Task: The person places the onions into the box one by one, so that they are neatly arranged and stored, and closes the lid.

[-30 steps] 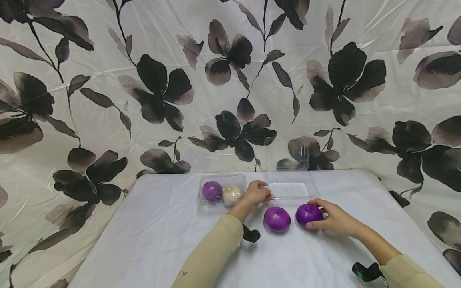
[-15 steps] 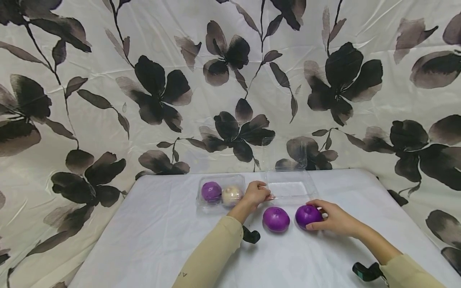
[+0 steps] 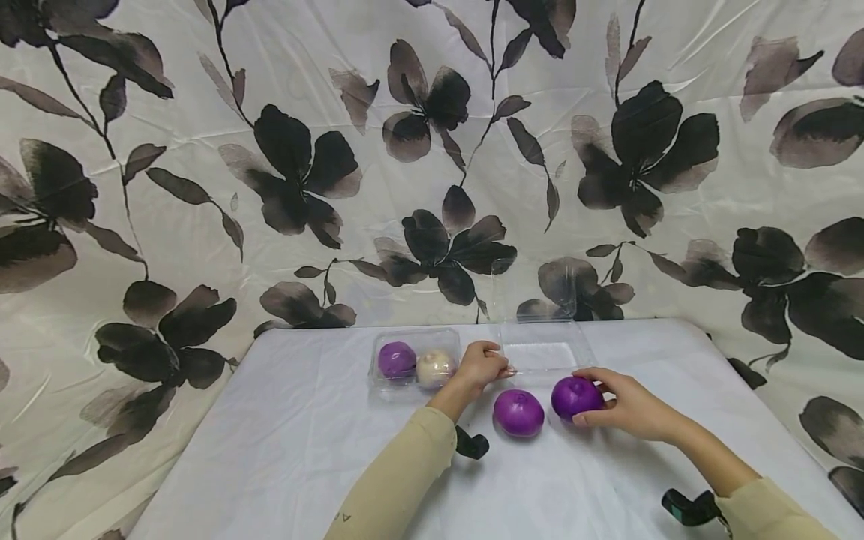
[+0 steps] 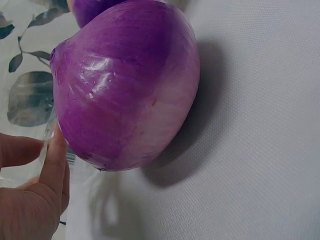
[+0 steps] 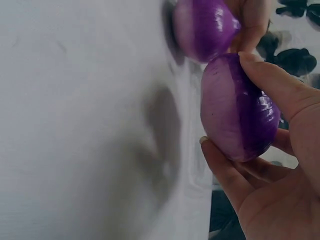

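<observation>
My right hand (image 3: pixel 631 405) grips a purple onion (image 3: pixel 574 397) between thumb and fingers. In the right wrist view this onion (image 5: pixel 237 107) looks raised slightly off the cloth, its shadow lying apart from it. A second purple onion (image 3: pixel 518 412) rests on the table just left of it, and looms large in the left wrist view. My left hand (image 3: pixel 481 365) pinches the near left edge of a clear plastic clamshell box (image 3: pixel 540 356) between thumb and fingers. The box's lid (image 3: pixel 536 289) stands raised at the back. Inside it I see no onion.
Another clear plastic box (image 3: pixel 385 386) stands to the left, holding a purple onion (image 3: pixel 397 360) and a whitish onion (image 3: pixel 435 367). White cloth covers the table (image 3: pixel 283 435). Behind the far edge hangs a floral curtain (image 3: pixel 337 75).
My right hand has shifted slightly up and to the left in the head view, carrying the purple onion. The left hand stays at the box's edge.
</observation>
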`<state>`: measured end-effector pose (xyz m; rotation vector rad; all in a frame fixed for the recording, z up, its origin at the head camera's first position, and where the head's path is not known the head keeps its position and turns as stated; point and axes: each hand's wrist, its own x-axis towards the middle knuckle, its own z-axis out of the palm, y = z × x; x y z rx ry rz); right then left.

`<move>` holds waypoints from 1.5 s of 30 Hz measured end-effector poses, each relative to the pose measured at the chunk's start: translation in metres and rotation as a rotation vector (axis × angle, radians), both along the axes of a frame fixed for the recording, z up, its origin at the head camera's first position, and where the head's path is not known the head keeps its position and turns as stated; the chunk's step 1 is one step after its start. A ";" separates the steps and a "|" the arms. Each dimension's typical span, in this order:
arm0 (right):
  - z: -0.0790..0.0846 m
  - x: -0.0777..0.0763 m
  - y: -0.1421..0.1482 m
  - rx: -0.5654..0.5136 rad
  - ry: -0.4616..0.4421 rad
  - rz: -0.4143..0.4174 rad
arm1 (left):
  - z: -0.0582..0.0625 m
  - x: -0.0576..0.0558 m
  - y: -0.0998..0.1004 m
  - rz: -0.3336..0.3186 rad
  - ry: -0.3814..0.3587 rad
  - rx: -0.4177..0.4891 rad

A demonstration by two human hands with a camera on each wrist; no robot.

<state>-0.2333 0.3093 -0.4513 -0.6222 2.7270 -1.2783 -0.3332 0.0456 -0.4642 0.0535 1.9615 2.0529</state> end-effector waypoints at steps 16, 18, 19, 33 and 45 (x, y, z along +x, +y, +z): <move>0.024 -0.017 -0.007 -0.010 0.090 -0.061 | 0.001 0.002 0.000 -0.006 -0.007 0.019; 0.024 -0.020 -0.009 -0.015 0.089 -0.072 | 0.001 0.002 0.000 -0.005 -0.008 0.016; 0.024 -0.022 -0.010 -0.016 0.090 -0.082 | 0.001 0.002 -0.001 -0.005 -0.009 0.017; 0.009 -0.057 -0.033 -0.066 0.145 -0.220 | 0.000 0.002 0.000 0.001 -0.006 0.019; -0.009 -0.079 -0.040 -0.068 0.147 -0.239 | 0.000 0.002 0.001 0.007 -0.007 0.017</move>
